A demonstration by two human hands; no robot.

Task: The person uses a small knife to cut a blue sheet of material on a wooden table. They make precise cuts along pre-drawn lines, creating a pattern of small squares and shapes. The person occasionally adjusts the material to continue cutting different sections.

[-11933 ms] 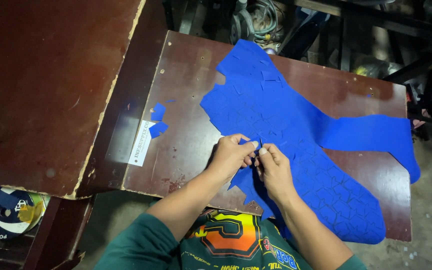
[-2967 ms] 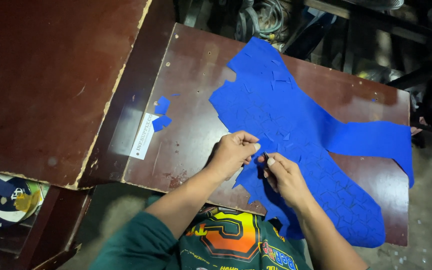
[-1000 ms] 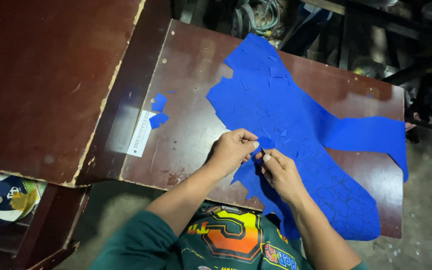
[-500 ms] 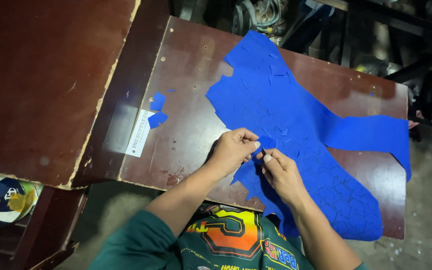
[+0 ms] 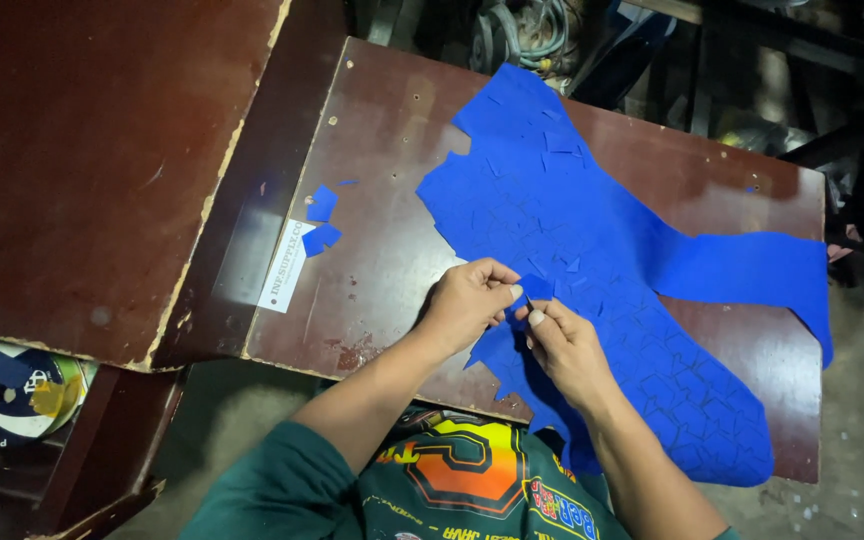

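Desk (image 5: 392,250): dark brown, scuffed top; a second, larger board sits along its left edge.
Blue sheet (image 5: 592,260): a big pre-cut blue sheet, scored into many small shapes, spreads from the far edge to the near right corner, one arm running off the right edge.
Left hand (image 5: 467,300): near the middle of the near edge, fingers pinched together on the sheet's ragged near-left border, pinning it.
Right hand (image 5: 564,345): just beside the left, thumb and forefinger closed on a small blue cut piece (image 5: 535,288) lifted at the sheet's edge.
Loose pieces (image 5: 321,222): two or three blue bits lie near the left edge by a white label strip (image 5: 285,268).
Step in hand: seemingly peeling one scored piece free.
Next move: likely needs a steady pull away while the left hand holds the sheet flat, so nothing tears.
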